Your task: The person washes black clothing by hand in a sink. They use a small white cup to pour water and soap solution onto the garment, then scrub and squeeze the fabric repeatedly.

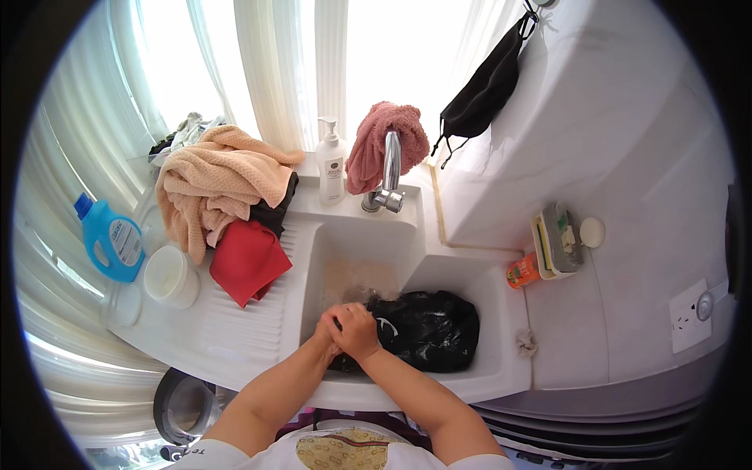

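Observation:
A wet black garment [435, 329] with a white mark lies bunched in the white sink [501, 313], partly in the water. Over its left end, my two hands are pressed together. My right hand [359, 330] is closed on top and covers much of my left hand [329, 327], whose fingers are curled beneath it. A bit of black fabric shows between them, so both grip the garment. Cloudy, rippling water [352, 278] fills the area just beyond my hands.
On the left ribbed drainboard [251, 325] are a red cloth [249, 262], a peach towel [227, 172], a white tub [171, 277] and a blue detergent bottle [113, 243]. Behind the sink stand a pump bottle [332, 168] and a chrome faucet [392, 168] draped with a pink towel [368, 149].

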`<state>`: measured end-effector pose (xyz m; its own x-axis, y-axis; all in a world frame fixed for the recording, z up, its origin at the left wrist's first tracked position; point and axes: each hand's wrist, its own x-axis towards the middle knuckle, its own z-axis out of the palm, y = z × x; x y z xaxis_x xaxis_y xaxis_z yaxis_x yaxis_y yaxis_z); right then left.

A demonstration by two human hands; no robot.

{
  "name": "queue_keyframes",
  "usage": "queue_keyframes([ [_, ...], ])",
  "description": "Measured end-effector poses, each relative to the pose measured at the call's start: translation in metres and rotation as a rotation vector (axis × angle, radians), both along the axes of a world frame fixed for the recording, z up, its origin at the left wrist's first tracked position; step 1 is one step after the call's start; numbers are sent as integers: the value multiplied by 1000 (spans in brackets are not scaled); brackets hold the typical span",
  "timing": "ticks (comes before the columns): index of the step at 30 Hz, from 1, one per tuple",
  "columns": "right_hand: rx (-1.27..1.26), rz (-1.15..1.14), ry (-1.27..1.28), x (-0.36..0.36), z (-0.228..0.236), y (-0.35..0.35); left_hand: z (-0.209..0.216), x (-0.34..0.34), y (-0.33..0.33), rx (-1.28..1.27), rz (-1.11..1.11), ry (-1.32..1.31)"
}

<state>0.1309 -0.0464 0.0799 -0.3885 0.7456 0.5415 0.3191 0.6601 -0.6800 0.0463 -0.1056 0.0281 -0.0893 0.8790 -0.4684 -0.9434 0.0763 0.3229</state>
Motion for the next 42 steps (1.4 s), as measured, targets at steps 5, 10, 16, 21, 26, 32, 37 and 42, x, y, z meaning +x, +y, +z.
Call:
queue_keyframes([
  [5,-113,-119,-106,6,0,16,13,5,9,-199,-74,61],
  [10,75,393,-57,12,48,-52,-49,-10,-14,314,-211,-334],
  [16,-94,33,-240,34,-21,67,96,4,33,-578,-192,360],
  [21,-110,-115,-162,42,-11,128,49,-64,88,-635,160,1296],
  [26,128,143,-611,14,-62,112,-11,-49,104,-485,-225,2069],
  [32,-178,229,-985,-4,-110,123,-73,-40,100,-509,-819,2134],
  [37,-174,342,-1133,-11,-118,137,-96,-50,121,-616,-1156,2001],
  [42,-207,197,-1030,-10,-80,141,-42,-45,124,-649,-685,1984],
])
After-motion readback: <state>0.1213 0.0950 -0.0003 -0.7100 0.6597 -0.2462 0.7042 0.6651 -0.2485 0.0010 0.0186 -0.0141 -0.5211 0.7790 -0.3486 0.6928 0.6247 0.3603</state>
